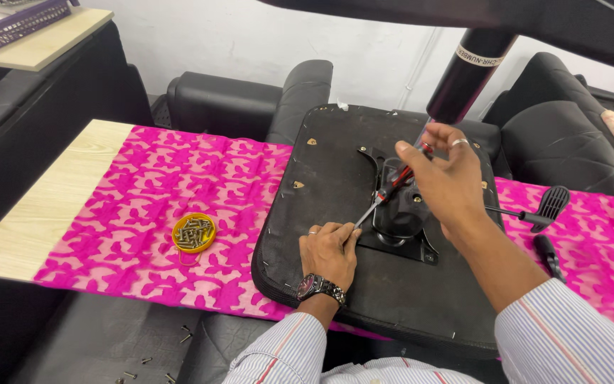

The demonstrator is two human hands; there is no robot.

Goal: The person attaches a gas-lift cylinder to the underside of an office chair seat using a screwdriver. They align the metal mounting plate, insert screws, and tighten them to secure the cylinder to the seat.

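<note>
Two bare hands work over an upturned chair seat base point(335, 277) — a broad, rounded slab covered in matte black fabric, stapled along its edge — that lies on a bright pink patterned cloth point(179, 192) spread across a pale wood-grain board point(44, 206). At the seat's middle sits a black metal mounting plate point(401, 224), with a glossy black gas-lift cylinder point(467, 78) rising from it; a white band label wraps the cylinder near its top. The right hand point(445, 181), a ring on one finger, has its fingers closed narrowly around the red-and-black handle of a screwdriver point(391, 190), whose slim steel shaft slants down to the plate's left edge. The left hand point(330, 252), with a ring and a dark metal wristwatch, rests on the seat with fingers curled, fingertips pinching at the screwdriver's tip; whether they hold a screw I cannot tell. A round yellow lid point(194, 233) filled with dull metal screws sits on the cloth, well left of the seat. A black plastic lever handle point(545, 206) lies to the right — ribbed, paddle-shaped.
</note>
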